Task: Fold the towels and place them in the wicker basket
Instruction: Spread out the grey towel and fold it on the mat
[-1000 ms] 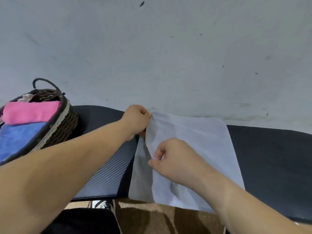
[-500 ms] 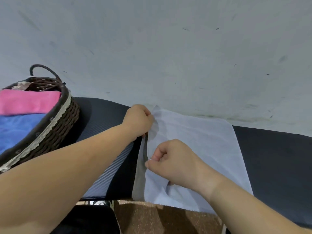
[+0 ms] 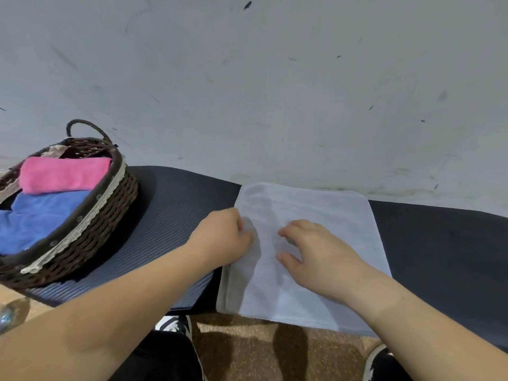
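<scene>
Folding is part done: the wicker basket (image 3: 110,204) at nine o'clock holds a pink towel (image 3: 64,174) and blue towel (image 3: 41,218). The white towel (image 3: 316,215), centre on the mat (image 3: 176,215), lies once-folded beneath the curled left hand (image 3: 221,237) and spread, flat right hand (image 3: 316,254); neither grips it.

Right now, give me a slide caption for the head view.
Both hands, left hand and right hand, press the white towel flat beside the wicker basket.

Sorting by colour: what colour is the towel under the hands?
White, maybe faintly bluish, towel; seen in the head view.
</scene>
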The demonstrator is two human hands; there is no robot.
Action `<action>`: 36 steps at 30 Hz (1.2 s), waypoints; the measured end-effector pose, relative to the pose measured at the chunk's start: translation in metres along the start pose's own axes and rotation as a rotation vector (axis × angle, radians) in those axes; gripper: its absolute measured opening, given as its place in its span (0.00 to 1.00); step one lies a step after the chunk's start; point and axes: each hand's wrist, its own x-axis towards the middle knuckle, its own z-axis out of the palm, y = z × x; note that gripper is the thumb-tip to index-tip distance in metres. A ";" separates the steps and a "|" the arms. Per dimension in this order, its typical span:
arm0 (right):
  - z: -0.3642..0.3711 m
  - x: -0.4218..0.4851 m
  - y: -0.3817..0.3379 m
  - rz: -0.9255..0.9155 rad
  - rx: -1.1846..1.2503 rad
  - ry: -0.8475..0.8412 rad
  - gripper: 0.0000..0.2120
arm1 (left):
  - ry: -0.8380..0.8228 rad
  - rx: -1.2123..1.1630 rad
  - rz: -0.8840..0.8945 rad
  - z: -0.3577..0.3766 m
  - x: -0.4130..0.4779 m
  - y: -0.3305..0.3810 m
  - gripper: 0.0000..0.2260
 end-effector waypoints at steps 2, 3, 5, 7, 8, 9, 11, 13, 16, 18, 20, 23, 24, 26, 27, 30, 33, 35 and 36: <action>0.004 -0.001 0.006 0.020 -0.053 -0.121 0.32 | 0.005 -0.023 -0.043 0.007 -0.001 0.000 0.12; 0.006 0.001 0.009 0.030 -0.077 -0.162 0.35 | 0.012 -0.051 -0.057 0.007 -0.001 0.001 0.12; 0.009 0.005 0.012 0.053 -0.101 -0.201 0.38 | 0.016 -0.078 -0.068 0.005 0.000 0.004 0.11; 0.014 0.012 0.013 0.052 -0.112 -0.195 0.40 | 0.020 -0.043 -0.079 -0.001 -0.002 0.004 0.10; 0.017 0.016 0.013 0.048 -0.122 -0.184 0.40 | 0.021 -0.013 -0.083 -0.004 -0.004 0.003 0.10; 0.019 0.020 0.013 0.046 -0.137 -0.178 0.40 | 0.013 0.013 -0.087 -0.005 -0.006 0.002 0.11; 0.024 0.027 0.011 0.054 -0.154 -0.184 0.39 | -0.018 0.001 -0.083 -0.004 -0.012 -0.001 0.12; 0.029 0.033 0.009 0.078 -0.165 -0.195 0.37 | -0.035 -0.109 -0.058 0.002 -0.018 -0.002 0.12; 0.035 0.036 0.004 0.101 -0.192 -0.199 0.37 | -0.017 -0.249 -0.046 0.004 -0.018 -0.005 0.12; 0.036 0.035 0.001 0.109 -0.196 -0.189 0.37 | 0.019 -0.315 -0.052 -0.002 -0.017 -0.011 0.10; 0.037 0.034 0.000 0.113 -0.194 -0.179 0.37 | 0.043 -0.333 -0.044 -0.005 -0.018 -0.020 0.09; 0.039 0.031 0.000 0.103 -0.191 -0.149 0.36 | 0.018 -0.188 -0.019 0.000 -0.021 -0.031 0.08; 0.039 0.029 0.001 0.094 -0.197 -0.132 0.36 | 0.012 -0.147 -0.011 0.001 -0.021 -0.033 0.08; 0.033 0.026 0.006 0.094 -0.208 -0.077 0.34 | 0.050 -0.037 0.033 -0.002 -0.024 -0.031 0.10; 0.029 0.025 0.010 0.109 -0.211 -0.044 0.34 | 0.095 0.049 0.082 -0.004 -0.027 -0.029 0.11; 0.021 0.020 0.037 0.192 -0.222 0.018 0.32 | 0.144 0.266 0.235 -0.004 -0.046 -0.015 0.16; 0.020 0.010 0.064 0.258 -0.222 -0.033 0.33 | -0.152 0.394 0.177 0.017 -0.071 0.009 0.30; 0.019 0.002 0.069 0.279 -0.246 -0.046 0.36 | -0.271 0.489 0.137 0.031 -0.075 0.019 0.37; 0.018 -0.003 0.068 0.305 -0.263 -0.054 0.37 | -0.270 0.506 0.128 0.034 -0.070 0.020 0.37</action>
